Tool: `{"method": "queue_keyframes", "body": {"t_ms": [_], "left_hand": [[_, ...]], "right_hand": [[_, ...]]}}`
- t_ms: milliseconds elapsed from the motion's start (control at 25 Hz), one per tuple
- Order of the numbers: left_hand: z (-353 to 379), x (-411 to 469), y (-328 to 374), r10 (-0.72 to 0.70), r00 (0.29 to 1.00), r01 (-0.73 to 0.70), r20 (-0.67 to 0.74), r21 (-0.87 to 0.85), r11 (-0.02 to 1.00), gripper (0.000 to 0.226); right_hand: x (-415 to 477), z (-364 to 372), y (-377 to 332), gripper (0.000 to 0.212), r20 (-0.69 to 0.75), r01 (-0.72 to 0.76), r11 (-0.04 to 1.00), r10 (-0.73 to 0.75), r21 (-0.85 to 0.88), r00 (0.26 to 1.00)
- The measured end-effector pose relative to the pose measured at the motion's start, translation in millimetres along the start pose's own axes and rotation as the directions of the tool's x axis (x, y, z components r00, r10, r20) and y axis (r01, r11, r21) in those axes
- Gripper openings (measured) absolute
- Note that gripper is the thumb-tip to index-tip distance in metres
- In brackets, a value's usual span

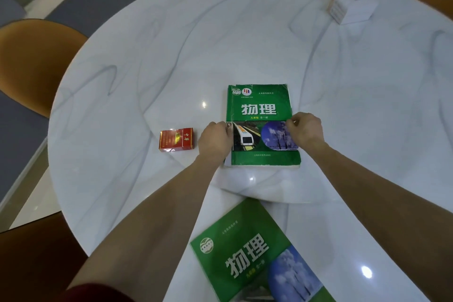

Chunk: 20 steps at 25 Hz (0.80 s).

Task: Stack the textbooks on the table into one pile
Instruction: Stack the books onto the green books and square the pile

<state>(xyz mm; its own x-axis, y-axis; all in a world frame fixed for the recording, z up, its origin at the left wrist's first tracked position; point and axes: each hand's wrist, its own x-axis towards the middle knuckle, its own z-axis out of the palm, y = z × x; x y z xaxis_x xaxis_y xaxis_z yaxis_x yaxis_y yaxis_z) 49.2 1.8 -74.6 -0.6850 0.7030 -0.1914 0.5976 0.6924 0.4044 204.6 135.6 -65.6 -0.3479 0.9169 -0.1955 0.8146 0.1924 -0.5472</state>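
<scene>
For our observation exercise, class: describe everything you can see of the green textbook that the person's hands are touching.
The green textbook lies flat, cover up, near the middle of the white marble-look table. Its cover carries large pale characters above pictures of a train and frosted trees; corners look worn. It seems to rest on another book whose edge peeks out at the lower left. The left hand holds its left edge, the right hand its right edge.
</scene>
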Motion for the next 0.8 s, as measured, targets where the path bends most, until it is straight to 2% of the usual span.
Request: {"method": "queue_keyframes", "body": {"t_ms": [240,400,600,800], "left_hand": [[-20.8,-45.9,-4.9,0.137,0.988,-0.128,-0.069,0.115,0.985,0.031],[-25.8,-83.7,-10.0,0.165,0.982,-0.156,-0.090,0.102,0.983,0.030],[-17.6,-141.3,-23.9,0.153,0.986,-0.145,-0.071,0.108,0.984,0.032],[2.1,-197.1,-47.1,0.048,0.999,-0.046,-0.025,0.054,0.997,0.032]], "right_hand": [[-49.0,-12.6,-4.4,0.029,0.121,0.298,0.944,-0.282,-0.144,0.952],[-86.2,-16.1,0.6,0.024,0.180,0.429,0.884,-0.398,-0.185,0.899],[-136.0,-6.8,17.9,0.032,0.237,0.535,0.810,-0.485,-0.241,0.842],[-175.0,14.4,40.8,0.038,0.359,0.545,0.761,-0.429,-0.351,0.829]]}}
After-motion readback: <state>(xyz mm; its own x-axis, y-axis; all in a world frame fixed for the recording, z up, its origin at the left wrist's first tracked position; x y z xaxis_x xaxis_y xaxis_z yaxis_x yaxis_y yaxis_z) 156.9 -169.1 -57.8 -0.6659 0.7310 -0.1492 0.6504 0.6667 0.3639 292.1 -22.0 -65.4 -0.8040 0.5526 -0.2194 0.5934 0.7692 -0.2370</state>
